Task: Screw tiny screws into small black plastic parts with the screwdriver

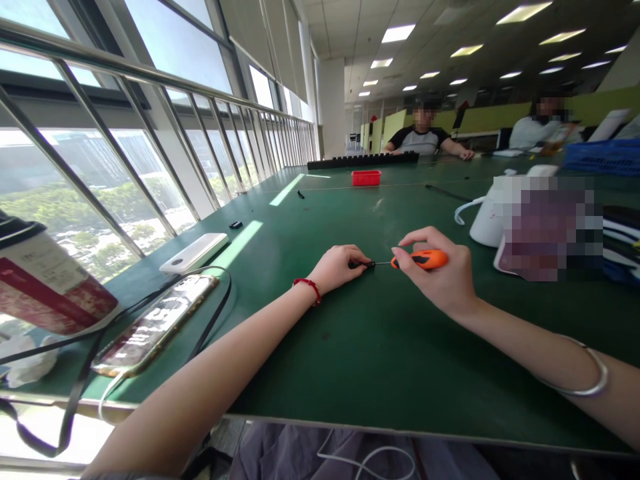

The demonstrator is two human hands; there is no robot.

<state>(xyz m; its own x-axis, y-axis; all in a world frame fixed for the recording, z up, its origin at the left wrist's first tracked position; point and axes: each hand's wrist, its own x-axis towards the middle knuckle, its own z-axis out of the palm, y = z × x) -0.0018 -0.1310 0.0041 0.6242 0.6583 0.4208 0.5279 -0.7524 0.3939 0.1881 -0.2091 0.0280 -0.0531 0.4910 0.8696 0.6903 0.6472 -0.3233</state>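
My left hand [341, 267], with a red bracelet at its wrist, pinches a small black part [369, 265] low over the green table [310, 360]. My right hand [445, 273] holds an orange and black screwdriver [430, 259] between thumb and fingers. Its thin metal shaft points left, and the tip meets or nearly meets the black part; the exact contact is too small to tell. A silver bangle circles my right forearm.
At left lie a phone [157, 323] with a cable, a white power bank [195, 252] and a paper cup [55, 280]. A red tray [366, 178] and black strip [363, 161] sit farther back. A white container [487, 223] stands right. Two people sit beyond.
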